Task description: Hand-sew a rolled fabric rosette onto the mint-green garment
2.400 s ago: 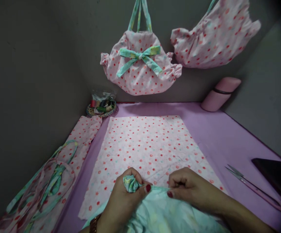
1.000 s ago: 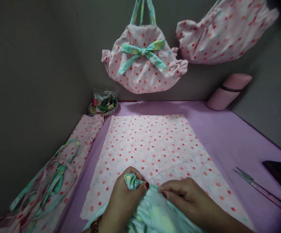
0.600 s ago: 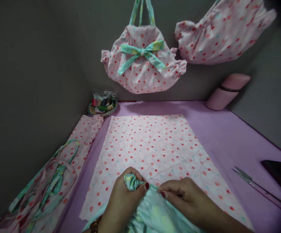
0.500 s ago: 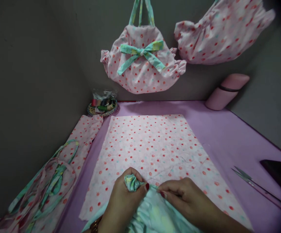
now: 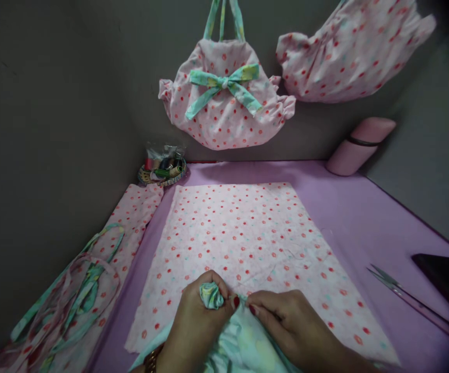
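Observation:
At the bottom middle, mint-green fabric (image 5: 243,339) with pale yellow patches lies gathered in folds between my hands. My left hand (image 5: 204,321) is closed on it, and a bunched end of the cloth pokes out above the thumb. Close beside it, my right hand (image 5: 290,321) pinches the same fabric's edge between thumb and forefinger. A thin thread seems to run over the cloth behind; whether a needle sits in my fingers is hidden. Under both hands spreads a pink dotted fabric panel (image 5: 232,228).
Scissors (image 5: 414,300) and a dark flat object (image 5: 445,277) lie at right. A pink bottle (image 5: 360,147) stands behind. At left are fabric straps (image 5: 88,295) on folded pink cloth (image 5: 139,207) and a thread basket (image 5: 164,171). A bow-trimmed bag (image 5: 228,124) and another pink bag (image 5: 348,57) hang above.
My right hand has shifted slightly left, narrowing the gap to my left hand. My left hand keeps its grip on the mint-green fabric. The whole view has shifted slightly.

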### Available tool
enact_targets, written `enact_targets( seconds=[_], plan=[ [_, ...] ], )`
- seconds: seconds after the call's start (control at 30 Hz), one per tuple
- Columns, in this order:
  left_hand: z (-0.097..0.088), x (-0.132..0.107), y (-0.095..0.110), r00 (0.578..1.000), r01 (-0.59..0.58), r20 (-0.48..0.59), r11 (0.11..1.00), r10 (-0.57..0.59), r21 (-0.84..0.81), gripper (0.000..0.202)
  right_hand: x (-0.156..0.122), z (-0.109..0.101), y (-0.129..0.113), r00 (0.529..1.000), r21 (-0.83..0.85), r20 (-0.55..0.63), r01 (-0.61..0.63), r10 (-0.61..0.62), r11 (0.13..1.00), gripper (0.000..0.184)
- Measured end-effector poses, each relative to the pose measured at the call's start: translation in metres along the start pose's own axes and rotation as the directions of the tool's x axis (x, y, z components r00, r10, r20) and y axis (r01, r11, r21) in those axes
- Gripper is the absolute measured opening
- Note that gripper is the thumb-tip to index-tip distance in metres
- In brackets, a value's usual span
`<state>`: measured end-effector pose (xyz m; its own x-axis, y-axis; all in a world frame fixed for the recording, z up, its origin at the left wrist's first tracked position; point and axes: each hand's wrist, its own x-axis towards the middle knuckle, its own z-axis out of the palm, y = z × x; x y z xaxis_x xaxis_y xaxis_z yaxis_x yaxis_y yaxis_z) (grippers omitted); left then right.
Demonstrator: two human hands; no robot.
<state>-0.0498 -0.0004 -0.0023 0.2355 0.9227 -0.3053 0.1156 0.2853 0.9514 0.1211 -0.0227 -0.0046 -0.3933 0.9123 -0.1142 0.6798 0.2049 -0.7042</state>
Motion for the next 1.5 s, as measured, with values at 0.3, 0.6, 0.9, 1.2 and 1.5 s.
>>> enact_targets(
  seconds=[0.3, 0.6, 0.9, 1.2, 1.5],
  plan=[
    [0.001, 0.0, -0.002, 0.999, -0.01, -0.034, 0.994, 0.006, -0.113, 0.024, -0.001, -0.005, -0.001, 0.999, 0.163, -0.033, -0.013, 0.019, 0.987, 0.029],
    [0.0, 0.002, -0.006, 1.0, -0.003, -0.012, 0.991, 0.001, -0.131, 0.024, 0.0, -0.009, 0.002, 1.0, 0.306, 0.019, -0.019, 0.014, 0.952, 0.03],
    [-0.001, 0.001, -0.002, 0.998, 0.016, 0.063, 0.983, -0.005, -0.181, 0.027, 0.001, -0.015, 0.007, 0.994, 0.389, 0.108, -0.013, -0.031, 0.921, 0.03],
    [-0.003, 0.0, 0.004, 0.981, 0.104, 0.192, 0.934, -0.039, -0.343, 0.035, 0.001, -0.019, 0.009, 0.985, 0.526, 0.15, -0.007, -0.085, 0.85, 0.031],
    [-0.003, -0.003, 0.008, 0.952, 0.196, 0.299, 0.876, -0.063, -0.441, 0.037, 0.002, -0.025, 0.006, 0.977, 0.532, 0.171, 0.016, -0.126, 0.847, 0.031]
  ],
)
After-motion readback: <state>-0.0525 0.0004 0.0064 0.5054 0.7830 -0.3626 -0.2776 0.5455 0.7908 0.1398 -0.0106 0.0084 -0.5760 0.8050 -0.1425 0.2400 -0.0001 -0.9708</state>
